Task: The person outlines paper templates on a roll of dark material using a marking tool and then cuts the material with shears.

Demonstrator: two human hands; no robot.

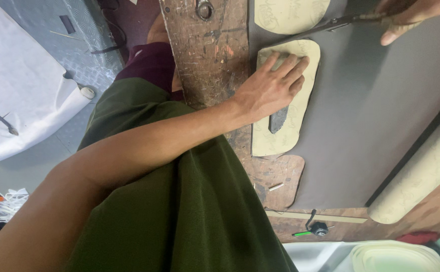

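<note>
My left hand point(272, 85) lies flat, fingers spread, on the upper half of a cream sole-shaped template point(280, 138). The template rests on a grey sheet point(371, 116) spread over a worn wooden workbench point(210, 50). A dark slot point(278, 120) shows in the template just below my palm. At the top right, my right hand point(411, 15) grips dark scissors point(330, 23), whose blades point left toward the template's top end. A second cream template point(290, 12) lies beyond the scissors.
A sole-shaped hole in the grey sheet point(280, 181) shows bare wood below the template. A cream roll point(421, 176) lies at the right. A small black and green tool point(315, 229) sits near the bench edge, by stacked cream pieces point(396, 257). White sheeting point(18, 85) covers the floor at left.
</note>
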